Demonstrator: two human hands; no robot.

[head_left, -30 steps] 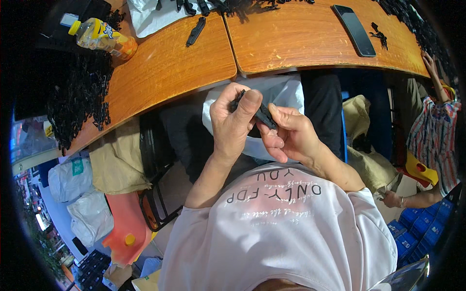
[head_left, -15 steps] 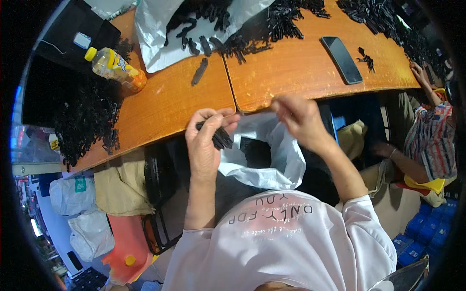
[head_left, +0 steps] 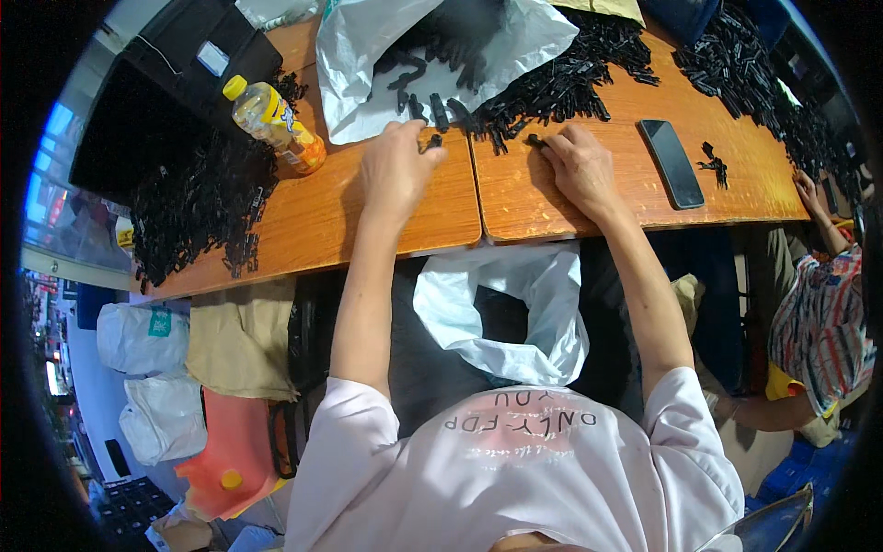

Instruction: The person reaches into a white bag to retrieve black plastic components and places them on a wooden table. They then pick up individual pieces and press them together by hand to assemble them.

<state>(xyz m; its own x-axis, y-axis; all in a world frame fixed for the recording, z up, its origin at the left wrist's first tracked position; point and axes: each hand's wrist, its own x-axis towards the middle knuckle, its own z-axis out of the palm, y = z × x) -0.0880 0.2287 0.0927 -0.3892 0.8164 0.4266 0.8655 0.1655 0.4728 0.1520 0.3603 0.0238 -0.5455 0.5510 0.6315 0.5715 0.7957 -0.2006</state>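
Both my hands are over the wooden table. My left hand (head_left: 395, 173) is closed on a small black plastic piece (head_left: 431, 143), which shows between thumb and fingers; the rest of the grip is hidden under the palm. It is right by the mouth of a white sack (head_left: 348, 87) that lies open with loose black pieces inside. To the right of the table seam, my right hand (head_left: 584, 173) pinches another black plastic piece (head_left: 535, 141) at its fingertips, just in front of a heap of black pieces (head_left: 561, 87).
Below the table edge, a white bag (head_left: 446, 304) hangs open before me. A bottle with a yellow cap (head_left: 280, 129) and a dark pile of pieces (head_left: 198, 207) stand left. A phone (head_left: 671, 164) lies right. Another person's hand (head_left: 809, 193) is at the far right edge.
Both hands have moved from above the open bag forward onto the table. The bundle of black pieces in my left hand no longer shows. The lone piece near the sack is gone from its spot.
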